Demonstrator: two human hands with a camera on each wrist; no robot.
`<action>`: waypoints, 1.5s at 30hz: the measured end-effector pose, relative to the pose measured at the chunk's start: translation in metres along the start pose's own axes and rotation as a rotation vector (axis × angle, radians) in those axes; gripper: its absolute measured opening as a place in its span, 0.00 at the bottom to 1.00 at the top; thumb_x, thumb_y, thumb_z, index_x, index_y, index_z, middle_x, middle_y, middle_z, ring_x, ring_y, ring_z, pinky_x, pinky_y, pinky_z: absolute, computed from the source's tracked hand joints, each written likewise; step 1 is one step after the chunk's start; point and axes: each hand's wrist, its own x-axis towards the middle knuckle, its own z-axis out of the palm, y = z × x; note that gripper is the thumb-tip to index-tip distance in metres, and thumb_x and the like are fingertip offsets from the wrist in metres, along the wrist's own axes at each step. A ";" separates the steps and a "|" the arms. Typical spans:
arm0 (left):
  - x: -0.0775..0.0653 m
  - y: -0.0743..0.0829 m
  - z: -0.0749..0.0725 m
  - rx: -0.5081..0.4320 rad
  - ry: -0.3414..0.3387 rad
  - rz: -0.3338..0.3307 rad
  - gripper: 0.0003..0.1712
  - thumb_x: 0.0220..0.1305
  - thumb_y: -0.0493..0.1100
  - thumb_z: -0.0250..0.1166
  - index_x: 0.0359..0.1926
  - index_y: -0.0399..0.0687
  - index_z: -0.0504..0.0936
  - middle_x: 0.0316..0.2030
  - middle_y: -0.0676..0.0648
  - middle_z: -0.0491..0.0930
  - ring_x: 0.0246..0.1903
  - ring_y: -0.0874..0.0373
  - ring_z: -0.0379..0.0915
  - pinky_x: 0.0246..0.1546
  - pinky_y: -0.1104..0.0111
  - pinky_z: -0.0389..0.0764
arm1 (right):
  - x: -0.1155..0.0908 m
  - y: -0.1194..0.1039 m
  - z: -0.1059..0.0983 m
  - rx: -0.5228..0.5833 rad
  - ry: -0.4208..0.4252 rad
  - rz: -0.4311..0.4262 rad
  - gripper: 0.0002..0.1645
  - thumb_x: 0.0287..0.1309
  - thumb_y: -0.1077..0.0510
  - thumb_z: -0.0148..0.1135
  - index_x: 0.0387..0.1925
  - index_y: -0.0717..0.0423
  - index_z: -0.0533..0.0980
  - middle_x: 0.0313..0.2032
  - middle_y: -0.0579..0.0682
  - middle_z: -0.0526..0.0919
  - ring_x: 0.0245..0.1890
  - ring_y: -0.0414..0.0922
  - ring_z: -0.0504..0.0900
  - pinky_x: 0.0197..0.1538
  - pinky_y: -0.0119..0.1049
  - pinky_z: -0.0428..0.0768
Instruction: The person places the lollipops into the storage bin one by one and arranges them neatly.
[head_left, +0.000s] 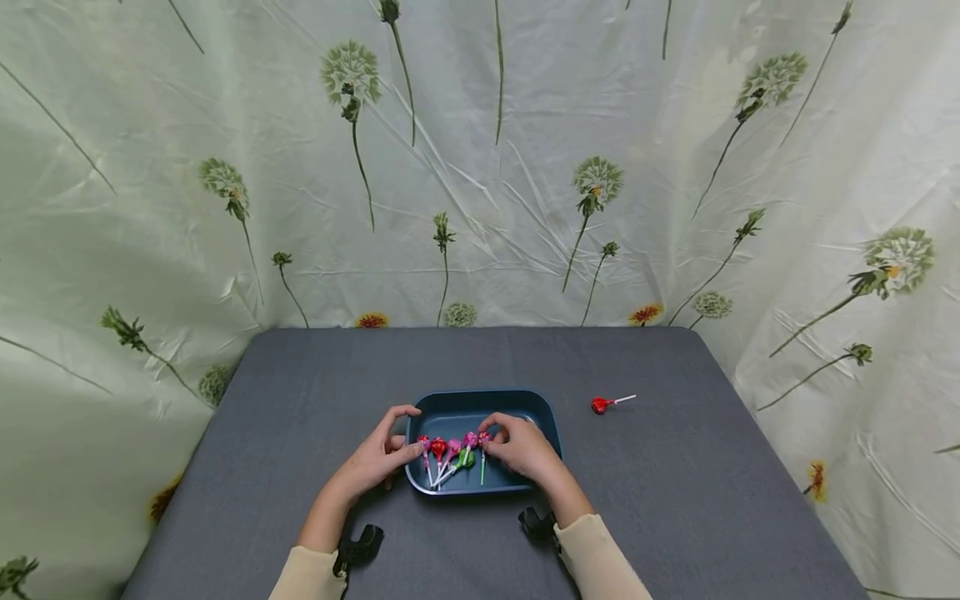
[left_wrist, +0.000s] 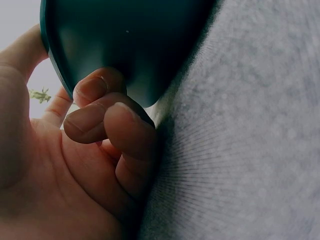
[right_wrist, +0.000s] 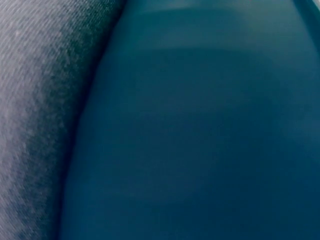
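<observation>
A dark blue tray [head_left: 450, 412] with rounded corners stands on the table, with several wrapped lollipops lying in a row along its front left part. My left hand [head_left: 375, 454] holds the tray's left end, thumb over the rim beside the leftmost lollipop [head_left: 425, 443]. In the left wrist view its other fingers [left_wrist: 132, 132] curl against the outer wall of the tray [left_wrist: 125, 40]. Over the tray's right half, my right hand [head_left: 525, 450] pinches a red-and-pink lollipop [head_left: 483, 467] by its head, stick toward me. A green lollipop [head_left: 466, 457] lies just left of it.
One red lollipop [head_left: 599, 405] lies on the grey cloth-covered table [head_left: 637, 483], right of the tray, its white stick pointing right. Behind the table hangs a pale curtain [head_left: 487, 208] with dandelion prints. The right wrist view is filled mostly by the tray's wall [right_wrist: 190, 125].
</observation>
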 end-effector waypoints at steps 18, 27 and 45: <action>0.000 -0.001 0.001 -0.001 -0.005 -0.001 0.35 0.75 0.52 0.66 0.74 0.62 0.58 0.24 0.50 0.69 0.19 0.59 0.63 0.21 0.68 0.71 | -0.004 0.002 -0.002 0.034 0.015 -0.018 0.13 0.69 0.60 0.66 0.54 0.52 0.82 0.26 0.45 0.79 0.18 0.40 0.71 0.25 0.34 0.70; 0.000 -0.001 0.001 -0.004 -0.001 0.004 0.35 0.75 0.52 0.66 0.74 0.62 0.59 0.24 0.52 0.69 0.19 0.60 0.62 0.21 0.68 0.71 | -0.005 0.004 -0.009 0.083 0.015 -0.058 0.15 0.71 0.59 0.65 0.56 0.52 0.81 0.27 0.51 0.82 0.16 0.40 0.70 0.24 0.32 0.70; 0.001 -0.002 0.002 0.015 0.014 -0.008 0.34 0.76 0.52 0.66 0.74 0.64 0.58 0.24 0.51 0.70 0.19 0.58 0.63 0.21 0.68 0.72 | -0.023 0.006 -0.050 0.262 0.038 -0.102 0.19 0.74 0.59 0.64 0.62 0.57 0.78 0.35 0.66 0.84 0.17 0.47 0.70 0.26 0.36 0.73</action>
